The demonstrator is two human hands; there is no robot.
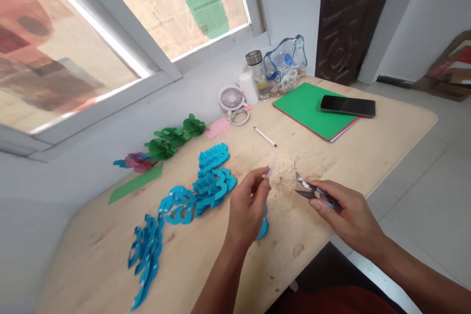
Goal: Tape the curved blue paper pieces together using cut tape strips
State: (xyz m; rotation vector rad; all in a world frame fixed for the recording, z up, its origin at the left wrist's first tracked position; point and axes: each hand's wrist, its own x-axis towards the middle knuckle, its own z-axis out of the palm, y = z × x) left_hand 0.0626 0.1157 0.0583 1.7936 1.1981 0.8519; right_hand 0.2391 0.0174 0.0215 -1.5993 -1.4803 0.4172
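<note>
My left hand (247,201) is closed in a pinch on a small whitish, translucent strip (271,168), perhaps tape. In my right hand (348,213) is a pair of thread snips (326,197) with dark blades spread apart; small white bits cling to the upper blade. The two hands are apart, above the wooden table. Partly hidden behind my left wrist lies a blue paper piece (263,228). Left of that hand are folded blue paper cut-outs (209,189), with looped ones (178,203) and a longer wavy stack (147,250) further left.
Along the wall are green paper clusters (171,140), a small fan (231,98), a tape roll (239,117), a glass bottle (259,76) and a clear bag (287,59). A pen (265,137) lies mid-table (397,147). A phone (348,106) rests on green sheets (305,108).
</note>
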